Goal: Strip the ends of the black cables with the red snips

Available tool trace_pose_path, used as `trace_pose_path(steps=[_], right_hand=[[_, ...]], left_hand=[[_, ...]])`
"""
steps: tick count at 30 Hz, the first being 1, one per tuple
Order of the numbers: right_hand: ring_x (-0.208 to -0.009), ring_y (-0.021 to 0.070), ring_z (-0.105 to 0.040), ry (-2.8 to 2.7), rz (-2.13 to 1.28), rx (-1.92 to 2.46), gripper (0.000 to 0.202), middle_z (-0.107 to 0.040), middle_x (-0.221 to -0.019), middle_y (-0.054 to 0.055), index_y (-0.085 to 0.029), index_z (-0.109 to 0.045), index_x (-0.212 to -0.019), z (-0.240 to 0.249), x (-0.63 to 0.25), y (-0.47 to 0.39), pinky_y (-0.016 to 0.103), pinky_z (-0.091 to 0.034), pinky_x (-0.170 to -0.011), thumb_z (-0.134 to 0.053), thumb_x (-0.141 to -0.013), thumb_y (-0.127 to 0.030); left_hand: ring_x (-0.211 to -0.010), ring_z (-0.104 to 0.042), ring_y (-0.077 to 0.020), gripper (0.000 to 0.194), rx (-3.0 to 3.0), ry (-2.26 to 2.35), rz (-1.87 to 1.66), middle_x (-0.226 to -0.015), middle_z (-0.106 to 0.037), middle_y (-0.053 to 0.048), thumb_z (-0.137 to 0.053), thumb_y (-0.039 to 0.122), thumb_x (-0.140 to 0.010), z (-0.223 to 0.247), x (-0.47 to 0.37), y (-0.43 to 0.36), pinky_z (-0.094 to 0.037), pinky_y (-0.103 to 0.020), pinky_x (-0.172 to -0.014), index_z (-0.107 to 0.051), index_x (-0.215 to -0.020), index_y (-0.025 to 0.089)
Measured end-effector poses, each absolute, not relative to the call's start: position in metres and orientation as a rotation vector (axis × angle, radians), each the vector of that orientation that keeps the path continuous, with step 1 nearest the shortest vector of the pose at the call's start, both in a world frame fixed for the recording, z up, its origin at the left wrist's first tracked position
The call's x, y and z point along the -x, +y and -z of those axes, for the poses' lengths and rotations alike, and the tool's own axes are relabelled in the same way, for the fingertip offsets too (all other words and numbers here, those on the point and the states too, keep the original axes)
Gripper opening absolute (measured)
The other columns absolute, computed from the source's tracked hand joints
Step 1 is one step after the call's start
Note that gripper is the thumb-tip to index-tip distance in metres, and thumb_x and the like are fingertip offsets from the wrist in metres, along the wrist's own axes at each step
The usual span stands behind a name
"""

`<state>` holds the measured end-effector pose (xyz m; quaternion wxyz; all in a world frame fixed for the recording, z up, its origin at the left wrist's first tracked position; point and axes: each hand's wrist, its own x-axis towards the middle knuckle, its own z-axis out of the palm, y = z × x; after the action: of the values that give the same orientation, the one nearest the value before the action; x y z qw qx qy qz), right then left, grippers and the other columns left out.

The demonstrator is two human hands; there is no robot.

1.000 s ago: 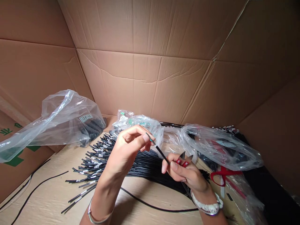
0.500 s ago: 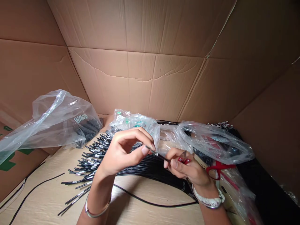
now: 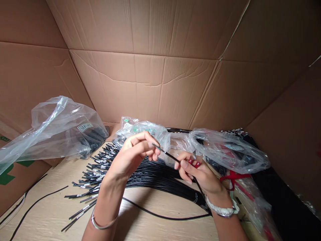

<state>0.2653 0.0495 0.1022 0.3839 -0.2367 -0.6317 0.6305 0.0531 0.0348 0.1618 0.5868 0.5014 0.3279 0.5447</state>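
Observation:
A thin black cable point(image 3: 172, 156) runs slantwise between my hands, its upper end showing a short strip of lighter wire. My left hand point(image 3: 136, 152) has thumb and fingers closed at that end. Further down, my right hand point(image 3: 200, 172) pinches the cable between thumb and forefinger. Tucked in the same right hand is a red tool point(image 3: 194, 163) with a pointed metal blade, mostly covered by the fingers. Below both hands lies a thick bundle of black cables point(image 3: 160, 180), its cut ends with white markings fanned out to the left.
A clear plastic bag point(image 3: 67, 130) with black pieces stands at the left. More clear bags point(image 3: 230, 150) lie behind the bundle and at the right. A red looped item point(image 3: 234, 177) shows beside my right wrist. Loose cables point(image 3: 37, 204) lie at left. Cardboard walls point(image 3: 145, 70) enclose the table.
My left fingers have shifted slightly up and left along the cable's end, uncovering more of it. My right hand has tilted a little, and the cable below it shows more.

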Motion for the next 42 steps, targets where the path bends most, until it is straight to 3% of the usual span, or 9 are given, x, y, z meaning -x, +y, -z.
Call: trace_pose_path(steps=[6, 15, 21, 32, 38, 42], right_hand=[[-0.042, 0.0072, -0.033, -1.634, -1.473, 0.674, 0.034, -0.039, -0.047, -0.007, -0.019, -0.061, -0.085, -0.1, -0.266, 0.05, 0.026, -0.026, -0.047, -0.05, -0.096, -0.049], [-0.041, 0.007, -0.028, -1.646, -1.476, 0.765, 0.039, -0.035, -0.044, -0.009, -0.018, -0.061, -0.084, -0.102, -0.273, 0.052, 0.026, -0.026, -0.047, -0.05, -0.094, -0.054], [-0.04, 0.0074, -0.032, -1.706, -1.501, 0.751, 0.04, -0.04, -0.042, -0.008, -0.018, -0.06, -0.08, -0.106, -0.276, 0.052, 0.027, -0.031, -0.05, -0.048, -0.095, -0.054], [-0.038, 0.0053, -0.024, -1.719, -1.572, 0.699, 0.038, -0.03, -0.043, -0.01, -0.017, -0.06, -0.083, -0.108, -0.284, 0.054, 0.024, -0.018, -0.042, -0.052, -0.094, -0.053], [-0.039, 0.0047, -0.023, -1.773, -1.533, 0.738, 0.039, -0.03, -0.045, -0.01, -0.016, -0.061, -0.083, -0.111, -0.293, 0.055, 0.025, -0.019, -0.044, -0.051, -0.095, -0.051], [-0.04, 0.0045, -0.023, -1.807, -1.53, 0.756, 0.038, -0.029, -0.046, -0.01, -0.016, -0.061, -0.083, -0.11, -0.297, 0.055, 0.025, -0.019, -0.045, -0.049, -0.096, -0.05]], left_hand=[[-0.051, -0.054, -0.0125, 0.015, -1.033, 0.785, -1.281, -0.06, -0.061, -0.003, -0.07, 0.028, -0.07, -0.161, -0.063, 0.04, -0.047, -0.025, -0.048, -0.06, -0.064, 0.019], [-0.064, -0.063, -0.0145, 0.012, -1.413, 0.87, -1.422, -0.073, -0.068, -0.005, -0.074, 0.027, -0.079, -0.161, -0.052, 0.03, -0.053, -0.026, -0.061, -0.072, -0.083, 0.016], [-0.064, -0.063, -0.0151, 0.015, -1.533, 1.012, -1.352, -0.07, -0.068, -0.006, -0.076, 0.029, -0.078, -0.17, -0.047, 0.024, -0.054, -0.026, -0.061, -0.071, -0.075, 0.015], [-0.047, -0.05, -0.0106, 0.024, -1.091, 0.659, -1.047, -0.053, -0.056, -0.002, -0.077, 0.031, -0.07, -0.157, -0.056, 0.045, -0.039, -0.022, -0.044, -0.061, -0.06, 0.017], [-0.064, -0.062, -0.014, 0.013, -1.458, 0.764, -1.188, -0.076, -0.068, -0.007, -0.075, 0.027, -0.079, -0.157, -0.048, 0.041, -0.05, -0.025, -0.057, -0.072, -0.081, 0.015], [-0.073, -0.066, -0.0164, 0.006, -1.728, 0.786, -1.202, -0.081, -0.071, -0.008, -0.071, 0.021, -0.082, -0.164, -0.044, 0.035, -0.053, -0.026, -0.067, -0.075, -0.082, 0.015]])
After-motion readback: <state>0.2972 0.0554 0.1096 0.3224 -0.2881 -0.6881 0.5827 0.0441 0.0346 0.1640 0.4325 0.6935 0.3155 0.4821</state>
